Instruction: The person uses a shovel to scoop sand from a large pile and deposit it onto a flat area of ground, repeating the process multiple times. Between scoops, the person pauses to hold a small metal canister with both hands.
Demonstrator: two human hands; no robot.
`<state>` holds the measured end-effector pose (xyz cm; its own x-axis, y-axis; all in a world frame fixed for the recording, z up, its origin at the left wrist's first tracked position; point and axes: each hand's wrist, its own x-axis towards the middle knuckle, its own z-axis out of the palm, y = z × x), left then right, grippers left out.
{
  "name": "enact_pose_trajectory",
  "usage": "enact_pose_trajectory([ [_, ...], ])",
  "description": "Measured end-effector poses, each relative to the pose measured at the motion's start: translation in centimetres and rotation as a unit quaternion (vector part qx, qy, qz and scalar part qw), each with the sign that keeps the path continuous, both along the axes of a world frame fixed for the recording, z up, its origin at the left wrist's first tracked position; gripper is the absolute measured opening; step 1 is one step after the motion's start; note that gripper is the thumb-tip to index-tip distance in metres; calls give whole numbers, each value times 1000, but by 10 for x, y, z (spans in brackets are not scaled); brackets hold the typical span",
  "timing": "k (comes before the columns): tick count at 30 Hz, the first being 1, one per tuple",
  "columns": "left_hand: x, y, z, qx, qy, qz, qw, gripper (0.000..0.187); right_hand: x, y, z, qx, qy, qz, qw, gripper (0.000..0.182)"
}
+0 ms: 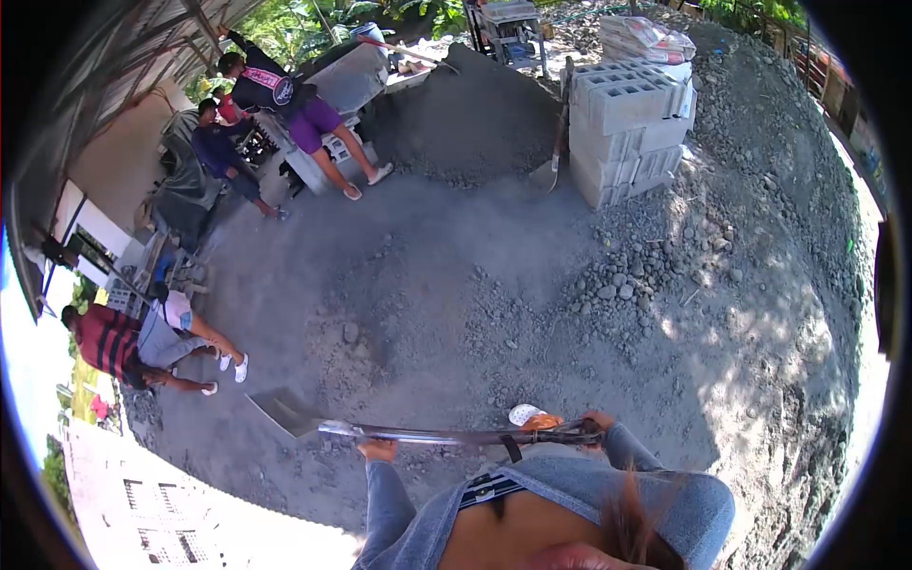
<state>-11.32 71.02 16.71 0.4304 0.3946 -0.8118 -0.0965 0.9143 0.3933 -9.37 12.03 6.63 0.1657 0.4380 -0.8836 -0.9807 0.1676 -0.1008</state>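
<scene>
A long-handled shovel [446, 436] lies level across the front of my body in the head view. My left hand [378, 449] is closed round its shaft, not far from the metal blade. At the other end my right hand [598, 425] wraps round the dark grip, its fingers partly hidden. The shovel's flat grey blade [285, 412] points left, above the dusty ground. Whether any sand lies on it, I cannot make out. A white shoe [523, 414] on my foot shows just beyond the handle.
Ahead rises a dark sand pile [465, 109]. Stacked concrete blocks [627, 133] stand to its right, a second shovel [551, 161] leaning there. Stones [622, 285] cover the right-hand ground. A person in purple shorts [304, 114] is at the back; others, including one in stripes [106, 342], are left.
</scene>
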Motion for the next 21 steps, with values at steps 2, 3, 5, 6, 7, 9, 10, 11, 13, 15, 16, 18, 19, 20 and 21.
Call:
enact_pose_trajectory([
  [2,19,-25,7,6,-6,25,1000,70,57,-15,64,-47,-128,-74,988,33],
  [3,38,-36,-3,4,27,56,998,71,85,-19,93,-93,-155,-74,981,34],
  [5,77,-75,1,-15,22,121,992,63,152,-30,148,-161,-233,-84,955,34],
  [6,92,-107,29,-28,-10,160,987,53,183,-34,176,-181,-278,-91,939,33],
  [7,104,-121,37,-22,-4,171,985,53,213,-40,201,-182,-325,-100,923,33],
  [9,119,-149,43,-77,-4,175,982,65,264,-45,267,-208,-437,-10,875,30],
  [10,114,-159,41,-112,-5,185,976,70,283,-42,300,-240,-507,51,826,29],
  [11,112,-161,24,-142,-31,161,976,74,300,-34,327,-194,-566,49,800,27],
  [13,97,-172,-2,-179,-55,166,968,79,311,-2,383,-136,-616,74,772,25],
  [15,69,-188,-10,-276,-40,55,959,84,297,61,431,-87,-820,203,527,21],
  [16,52,-192,-15,-279,-44,71,957,84,285,89,433,-57,-824,277,492,24],
  [18,11,-200,-29,-173,-58,70,981,83,238,160,410,-16,-863,357,358,35],
  [19,-11,-199,-28,-133,-88,54,986,74,206,194,374,-8,-866,386,318,36],
  [20,-32,-203,-26,-135,-91,78,984,74,174,224,329,35,-844,438,307,38],
  [21,-43,-202,-21,-87,-69,73,991,71,156,239,292,50,-840,458,286,37],
])
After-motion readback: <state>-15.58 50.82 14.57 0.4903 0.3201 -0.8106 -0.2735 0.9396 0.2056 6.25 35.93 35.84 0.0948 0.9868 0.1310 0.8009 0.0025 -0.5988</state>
